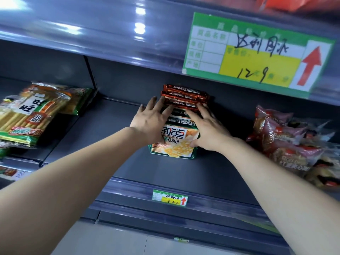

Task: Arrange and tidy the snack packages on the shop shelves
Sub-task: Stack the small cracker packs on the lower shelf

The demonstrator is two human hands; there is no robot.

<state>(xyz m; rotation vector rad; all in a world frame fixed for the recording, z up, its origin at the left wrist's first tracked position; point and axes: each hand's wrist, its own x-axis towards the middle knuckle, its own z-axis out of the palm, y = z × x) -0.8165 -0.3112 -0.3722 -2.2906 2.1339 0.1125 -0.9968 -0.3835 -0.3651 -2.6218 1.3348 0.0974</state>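
So, mid-job I'd say. The stack of biscuit packs [177,137] sits on the shelf [184,173] right behind the small price tag [170,198], with a green pack in front and brown-orange ones piled toward the back. The left hand [147,119] lies against the stack's left side, fingers straight and spread. The right hand [206,129] does the same on the right, fingers laid over the top packs and thumb down by the green pack's edge. Neither one is really clutching anything, it's more like squaring the pile between the two palms. That pile looks close to lined up, though the back packs sit a bit askew. What's left, by my guess: the rice cracker bags [31,116] far left of the tag lie tilted and overlapping, and the red bread bags [287,144] off to the tag's right are a slumped heap.
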